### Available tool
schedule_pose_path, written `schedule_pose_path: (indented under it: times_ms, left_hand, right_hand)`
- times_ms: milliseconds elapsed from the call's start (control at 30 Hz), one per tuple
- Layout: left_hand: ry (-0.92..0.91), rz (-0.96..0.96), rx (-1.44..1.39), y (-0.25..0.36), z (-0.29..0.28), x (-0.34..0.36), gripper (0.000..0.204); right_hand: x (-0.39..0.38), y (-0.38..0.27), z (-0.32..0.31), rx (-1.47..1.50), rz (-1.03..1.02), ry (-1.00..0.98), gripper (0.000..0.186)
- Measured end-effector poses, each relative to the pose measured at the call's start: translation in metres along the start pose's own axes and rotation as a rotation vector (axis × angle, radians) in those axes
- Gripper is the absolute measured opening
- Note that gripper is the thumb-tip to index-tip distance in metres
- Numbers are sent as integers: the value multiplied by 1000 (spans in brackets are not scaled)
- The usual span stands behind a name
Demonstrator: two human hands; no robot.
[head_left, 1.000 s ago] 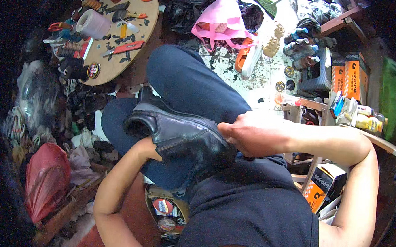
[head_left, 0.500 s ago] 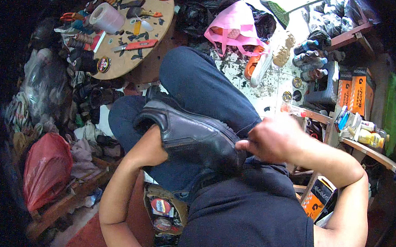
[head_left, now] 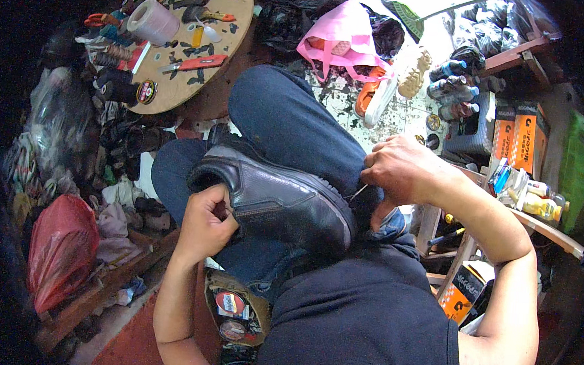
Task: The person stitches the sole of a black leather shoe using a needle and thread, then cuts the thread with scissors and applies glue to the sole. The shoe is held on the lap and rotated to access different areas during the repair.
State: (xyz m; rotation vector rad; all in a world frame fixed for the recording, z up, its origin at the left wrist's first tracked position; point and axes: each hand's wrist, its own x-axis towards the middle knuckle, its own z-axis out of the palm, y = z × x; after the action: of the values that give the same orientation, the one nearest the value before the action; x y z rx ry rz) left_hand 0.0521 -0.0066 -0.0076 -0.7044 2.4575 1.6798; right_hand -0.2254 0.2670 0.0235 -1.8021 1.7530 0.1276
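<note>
A black leather shoe (head_left: 284, 202) lies on its side across my lap, its opening to the left and its toe to the right. My left hand (head_left: 207, 221) is at the rim of the opening, fingers curled into a pinch; whatever they hold is hidden. Beside the sole edge near the toe is my right hand (head_left: 405, 172), closed around a thin needle-like metal tool (head_left: 359, 192). The tool's tip points at the seam between sole and upper; its handle is hidden in my fingers.
A round wooden table (head_left: 171, 87) at upper left bears thread spools, a red-handled knife (head_left: 199, 63) and scissors. A pink bag (head_left: 342, 36) and an orange-and-white shoe (head_left: 376, 98) lie ahead. Bottles and orange boxes (head_left: 522, 138) stand right; a red plastic bag (head_left: 64, 250) sits left.
My left hand has come out of the shoe's opening to its rim. My right hand has drawn slightly up from the toe, and the thin tool now shows at the sole edge.
</note>
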Motion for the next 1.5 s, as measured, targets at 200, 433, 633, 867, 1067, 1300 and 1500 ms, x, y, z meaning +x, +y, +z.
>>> schedule_pose_path:
  times_ms: [200, 433, 633, 867, 1067, 1300, 1500]
  left_hand:
    - [78, -87, -220, 19, -5, -11, 14]
    - [441, 14, -1024, 26, -12, -22, 15]
    - [323, 34, -969, 17, -4, -21, 24]
    - [304, 19, -817, 15, 0, -11, 24]
    - [317, -14, -816, 12, 0, -10, 24]
    - [261, -10, -597, 7, -2, -8, 20]
    - [250, -14, -449, 7, -3, -8, 18]
  right_hand:
    - [-8, -7, -5, 116, -112, 101, 83]
    - [-11, -26, 0, 70, -217, 200, 92]
    - [-16, -29, 5, -88, -38, 279, 97]
    - [-17, -29, 14, -116, 29, 375, 96]
    - [-15, -28, 19, -15, 25, 306, 93]
    - [-22, -24, 25, 137, -6, 411, 91]
    - [-16, -23, 23, 1994, 119, 668, 92]
